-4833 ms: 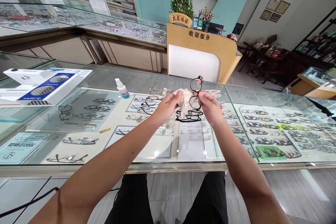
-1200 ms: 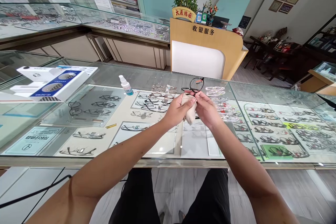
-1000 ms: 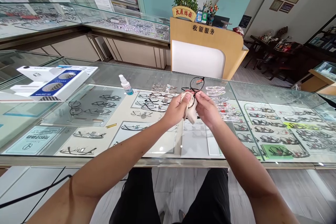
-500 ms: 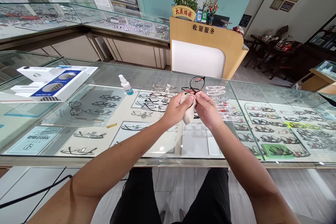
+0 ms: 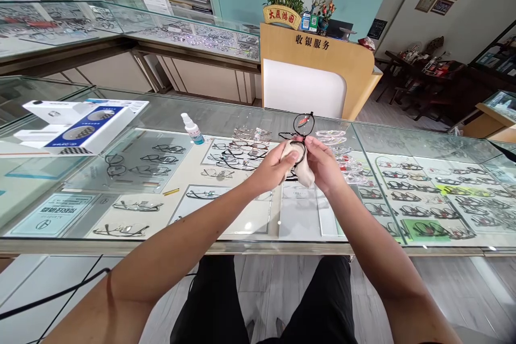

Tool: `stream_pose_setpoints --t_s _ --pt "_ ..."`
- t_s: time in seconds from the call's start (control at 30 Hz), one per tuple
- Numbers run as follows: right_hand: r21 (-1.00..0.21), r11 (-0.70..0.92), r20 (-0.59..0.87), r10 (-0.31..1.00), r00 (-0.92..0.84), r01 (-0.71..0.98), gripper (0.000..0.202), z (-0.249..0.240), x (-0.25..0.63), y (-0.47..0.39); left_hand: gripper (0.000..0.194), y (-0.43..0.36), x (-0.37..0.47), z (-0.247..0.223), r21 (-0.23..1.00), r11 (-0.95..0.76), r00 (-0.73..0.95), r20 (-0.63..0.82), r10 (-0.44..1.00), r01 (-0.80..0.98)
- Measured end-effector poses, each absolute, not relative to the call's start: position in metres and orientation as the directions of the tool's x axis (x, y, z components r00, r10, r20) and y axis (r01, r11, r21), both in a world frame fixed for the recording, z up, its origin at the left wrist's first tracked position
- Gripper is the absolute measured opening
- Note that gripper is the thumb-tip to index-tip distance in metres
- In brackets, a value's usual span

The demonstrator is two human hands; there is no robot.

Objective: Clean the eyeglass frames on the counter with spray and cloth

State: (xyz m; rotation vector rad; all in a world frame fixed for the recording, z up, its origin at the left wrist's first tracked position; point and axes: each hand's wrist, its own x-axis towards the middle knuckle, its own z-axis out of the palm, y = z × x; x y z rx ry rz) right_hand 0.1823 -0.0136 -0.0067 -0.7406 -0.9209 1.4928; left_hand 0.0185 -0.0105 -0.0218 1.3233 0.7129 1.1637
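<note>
Above the glass counter, both hands meet at a pair of black round-framed glasses. My left hand is closed on a cream cloth, its thumb pressing the cloth against the near lens. My right hand pinches the frame near its bridge. The far lens sticks up past the fingertips, and one temple points left. The cloth hangs down between the two palms. Part of the frame is hidden by the fingers and cloth.
Many glasses lie in the glass display counter. A white spray bottle stands left of my hands. Farther left is an open white and blue box. A wooden cashier desk stands beyond the counter.
The glasses have turned so the near lens now shows over the cloth. The cloth's hanging end has swung right, and my right hand has shifted slightly right.
</note>
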Motion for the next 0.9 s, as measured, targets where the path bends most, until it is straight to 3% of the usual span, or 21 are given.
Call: stream_pose_setpoints --t_s 0.37,0.57,0.73,0.9 --pt "-0.871 0.035 0.121 0.982 -0.144 -0.49 0.03 -0.012 0.171 -0.02 0.066 -0.012 0.022 -0.02 0.933 -0.348 0.101 0.356 0.929 -0.092" --pt "-0.862 0.011 0.082 0.989 -0.119 -0.506 0.029 -0.007 0.181 -0.015 0.066 -0.013 0.023 -0.026 0.961 -0.237 0.268 0.267 0.926 -0.141" --pt "-0.804 0.075 0.114 0.993 -0.03 -0.589 0.025 0.003 0.198 -0.006 0.057 -0.008 0.022 -0.031 0.938 -0.269 0.249 0.32 0.914 -0.22" --pt "-0.815 0.117 0.124 0.992 0.027 -0.567 0.025 0.008 0.21 0.0 0.06 -0.003 0.022 -0.04 0.94 -0.183 0.292 0.267 0.918 -0.287"
